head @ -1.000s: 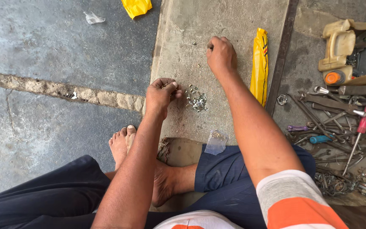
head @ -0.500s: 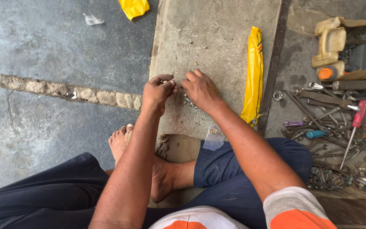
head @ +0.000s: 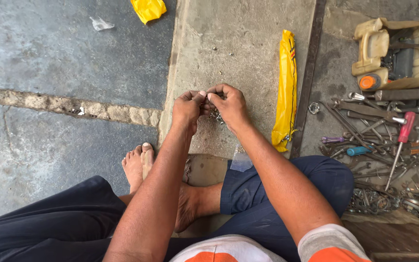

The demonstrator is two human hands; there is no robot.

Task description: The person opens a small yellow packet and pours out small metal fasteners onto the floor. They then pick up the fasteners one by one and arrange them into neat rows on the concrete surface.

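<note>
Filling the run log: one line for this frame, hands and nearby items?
left hand: pinching small metal parts | right hand: pinching same parts | surface: concrete slab | nearby: yellow bag, hand tools

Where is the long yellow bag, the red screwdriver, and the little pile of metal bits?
long yellow bag [head: 285, 92], head view, middle of the bag.
red screwdriver [head: 407, 127], head view, on its red handle.
little metal bits [head: 215, 115], head view, below the fingers.

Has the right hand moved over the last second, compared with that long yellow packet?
Yes. The right hand drew back from beside the yellow packet, toward the left hand.
</note>
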